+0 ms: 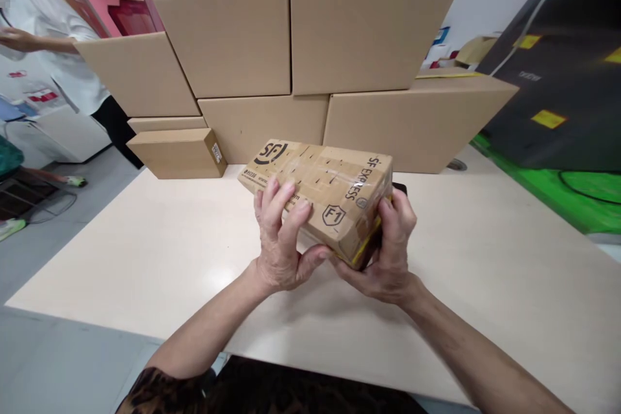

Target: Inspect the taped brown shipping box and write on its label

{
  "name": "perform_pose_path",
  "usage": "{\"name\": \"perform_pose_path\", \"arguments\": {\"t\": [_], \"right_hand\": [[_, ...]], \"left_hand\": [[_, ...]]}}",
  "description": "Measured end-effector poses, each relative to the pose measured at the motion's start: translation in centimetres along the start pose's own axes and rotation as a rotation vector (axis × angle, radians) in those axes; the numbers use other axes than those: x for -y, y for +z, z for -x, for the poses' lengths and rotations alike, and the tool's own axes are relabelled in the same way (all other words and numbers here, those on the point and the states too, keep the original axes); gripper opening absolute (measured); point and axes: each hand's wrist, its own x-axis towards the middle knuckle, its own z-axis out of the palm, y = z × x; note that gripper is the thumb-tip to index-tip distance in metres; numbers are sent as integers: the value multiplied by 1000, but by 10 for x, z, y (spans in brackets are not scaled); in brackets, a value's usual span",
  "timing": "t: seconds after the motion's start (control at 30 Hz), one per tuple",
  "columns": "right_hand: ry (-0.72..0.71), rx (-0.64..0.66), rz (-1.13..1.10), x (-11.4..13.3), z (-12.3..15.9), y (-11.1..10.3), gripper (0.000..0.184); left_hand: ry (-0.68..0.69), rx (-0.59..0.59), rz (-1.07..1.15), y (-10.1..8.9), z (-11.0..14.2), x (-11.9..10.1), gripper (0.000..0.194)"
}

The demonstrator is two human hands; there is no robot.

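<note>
Both hands closed around one parcel. Left hand, at 7 o'clock: fingers spread over the near long edge, thumb toward the near lower corner. Right hand, at 4 o'clock: curled about the right end.

SF Express parcel: centre of view, above the table, tilted, printed face up, long axis running roughly 10 to 4 o'clock. Yellow strip along the right lower edge. Dark item shows at 3 o'clock beside the right hand; identity unclear.

Handling note (judgement): right hand should bear the weight from beneath while the left steadies and turns. Flat fingers preferable to fingertip pressure, as the clear tape looks slippery. Keep the tilt slow; contents unknown and could slide.

Surroundings, from the parcel: small carton between 9 and 10 o'clock, on the table. Large cartons stacked at 12. Beyond, a person in white near 10; dark casing at 2.
</note>
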Motion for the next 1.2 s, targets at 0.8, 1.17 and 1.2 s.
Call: {"name": "perform_pose_path", "arguments": {"t": [0.8,1.17,1.2], "right_hand": [[277,61,-229,-8,6,-9,120],[934,-93,-879,-13,-8,-9,80],[991,-114,-911,-15,-10,-9,73]], "left_hand": [[-247,50,91,-26,-24,84,52],[-778,46,887,-5,-24,58,72],[-773,81,892,-5,-22,58,75]]}}
